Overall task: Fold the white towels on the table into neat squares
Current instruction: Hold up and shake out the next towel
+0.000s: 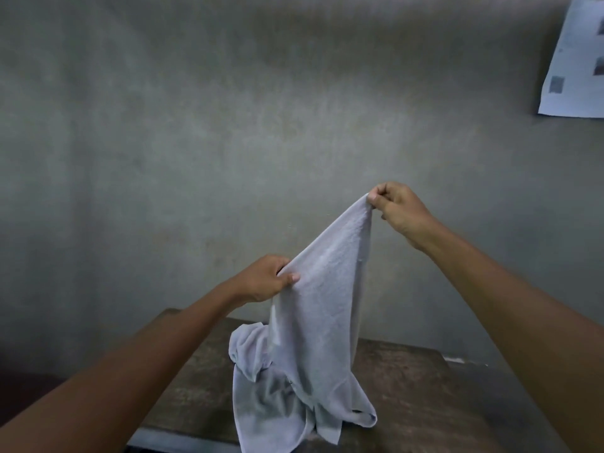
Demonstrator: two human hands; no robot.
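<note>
At 6 o'clock the table [425, 387] carries the white towel [327, 305], whose crumpled foot is cut off and may hide more cloth, while left hand [261, 282] fingers pinch its edge and right hand [400, 210] fingers, toward 2 o'clock, pinch its top corner.

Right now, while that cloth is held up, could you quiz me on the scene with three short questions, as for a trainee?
1. True or false: the lifted towel is already folded into a neat square.
2. Which hand holds the towel higher: A) left, B) right?
3. Fill in: a sheet of ____ hangs on the wall, upper right.
Key: 1 false, it hangs loose. 2 B, the right hand pinches its top; the left hand grips lower. 3 paper.
</note>
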